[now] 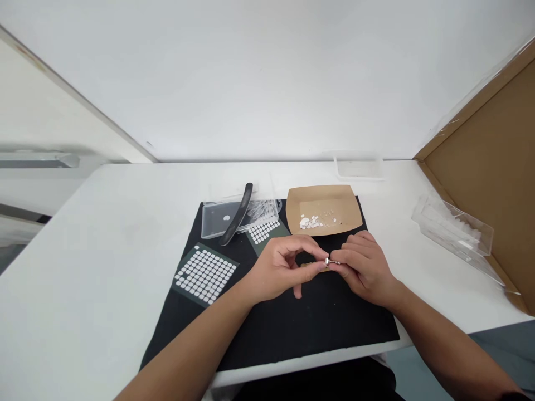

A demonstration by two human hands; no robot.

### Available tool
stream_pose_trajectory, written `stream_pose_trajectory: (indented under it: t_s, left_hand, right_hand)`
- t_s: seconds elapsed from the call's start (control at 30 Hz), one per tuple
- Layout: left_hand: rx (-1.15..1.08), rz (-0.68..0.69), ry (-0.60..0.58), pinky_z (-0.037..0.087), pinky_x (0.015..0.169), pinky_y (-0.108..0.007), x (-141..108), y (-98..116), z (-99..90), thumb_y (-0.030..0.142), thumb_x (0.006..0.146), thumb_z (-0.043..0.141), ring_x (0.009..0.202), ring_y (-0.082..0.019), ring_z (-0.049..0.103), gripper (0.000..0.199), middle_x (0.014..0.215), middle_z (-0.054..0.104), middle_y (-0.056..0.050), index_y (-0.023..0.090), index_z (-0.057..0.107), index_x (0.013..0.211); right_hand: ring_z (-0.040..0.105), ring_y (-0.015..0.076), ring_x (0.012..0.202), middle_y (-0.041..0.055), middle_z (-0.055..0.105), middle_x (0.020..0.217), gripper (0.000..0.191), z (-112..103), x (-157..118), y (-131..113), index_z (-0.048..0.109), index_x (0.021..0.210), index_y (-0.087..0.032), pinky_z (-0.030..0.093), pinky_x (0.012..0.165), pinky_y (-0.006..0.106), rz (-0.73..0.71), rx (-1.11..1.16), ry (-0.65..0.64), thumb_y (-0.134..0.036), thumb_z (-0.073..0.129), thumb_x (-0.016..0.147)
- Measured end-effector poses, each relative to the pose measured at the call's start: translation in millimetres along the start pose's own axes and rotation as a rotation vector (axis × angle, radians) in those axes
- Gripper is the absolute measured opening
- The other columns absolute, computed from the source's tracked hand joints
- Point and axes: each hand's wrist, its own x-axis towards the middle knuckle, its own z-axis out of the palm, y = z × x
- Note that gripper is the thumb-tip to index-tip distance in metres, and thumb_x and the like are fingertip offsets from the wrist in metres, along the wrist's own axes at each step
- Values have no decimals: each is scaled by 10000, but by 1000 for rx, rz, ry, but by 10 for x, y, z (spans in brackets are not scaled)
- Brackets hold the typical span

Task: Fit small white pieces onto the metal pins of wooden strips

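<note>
My left hand [284, 264] pinches one end of a small shiny metal piece [327, 261] between thumb and fingertips. On its other side, my right hand [363, 267] is closed around the thin end of the same piece, so both hands meet over the black mat [292, 328]. Just behind them lies a brown paper tray [355, 209] with small white pieces [309, 222] in it. Part of a small yellowish item shows beneath the fingers; its shape is mostly hidden.
Left of the hands are a dark sheet with rows of white ovals [207, 273], a second such sheet [264, 229], a black curved file [238, 214] and a clear box [213, 220]. A clear container [359, 169] stands behind; clear cases [455, 228] and cardboard [497, 150] are at right.
</note>
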Motion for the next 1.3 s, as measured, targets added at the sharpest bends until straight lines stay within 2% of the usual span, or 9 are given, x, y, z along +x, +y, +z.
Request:
stream_pose_trajectory:
  t_s: [0.3, 0.47, 0.57, 0.63, 0.8, 0.93, 1.17, 1.3]
  left_hand:
    - [142, 11, -53, 611, 415, -161, -13, 59, -44, 355, 925, 807, 605, -104, 702, 250, 1002, 748, -94, 135, 813, 1045]
    - [310, 220, -92, 600, 453, -160, -17, 87, -61, 282, 962, 773, 611, -109, 714, 139, 953, 782, -93, 159, 824, 1004]
    - [416, 363, -65, 565, 475, -157, -15, 105, -48, 202, 962, 774, 618, -105, 715, 58, 925, 797, -82, 174, 821, 980]
    - [467, 433, -47, 580, 532, -178, -12, 119, -33, 169, 955, 779, 687, -128, 743, 41, 917, 805, -79, 182, 814, 972]
    - [536, 551, -58, 651, 751, -254, -4, 140, -11, 136, 966, 757, 844, -171, 784, 80, 923, 824, -69, 201, 785, 1004]
    - [594, 598, -69, 661, 806, -273, -6, 139, -12, 131, 992, 714, 897, -174, 787, 94, 959, 821, -74, 207, 757, 1023]
    - [668, 619, -73, 646, 806, -267, -17, 132, -9, 93, 986, 708, 908, -161, 765, 113, 975, 800, -75, 193, 724, 1036]
    - [663, 621, -92, 620, 642, -217, -28, 161, -3, 99, 976, 706, 860, -156, 749, 119, 979, 795, -80, 200, 713, 1039]
  right_hand:
    - [472, 153, 670, -30, 578, 714, 126, -19, -25, 36, 677, 1021, -215, 301, 708, 339, -55, 25, -19, -272, 597, 1100]
    - [450, 157, 679, -27, 544, 711, 204, -54, -7, 27, 664, 1025, -213, 314, 717, 337, -40, 89, -67, -293, 515, 1139]
    - [452, 154, 684, -25, 548, 724, 256, -43, 0, 16, 648, 1020, -212, 324, 721, 336, -21, 147, -58, -322, 464, 1160]
    - [453, 152, 683, -25, 552, 729, 271, -30, 0, 14, 644, 1016, -212, 327, 721, 336, -19, 178, -48, -339, 455, 1165]
    - [456, 152, 671, -24, 544, 710, 282, -31, -3, 24, 663, 1009, -212, 327, 709, 338, -33, 168, -33, -335, 460, 1162]
    - [456, 158, 670, -22, 537, 699, 240, -53, -4, 37, 691, 1024, -214, 321, 702, 341, -57, 104, -24, -314, 506, 1141]
    - [442, 155, 675, -26, 522, 701, 219, -59, -4, 37, 681, 1030, -208, 318, 704, 343, -61, 97, -14, -303, 516, 1138]
    - [448, 154, 681, -27, 518, 705, 225, -71, 9, 23, 688, 1034, -205, 323, 711, 343, -73, 110, -33, -314, 522, 1140]
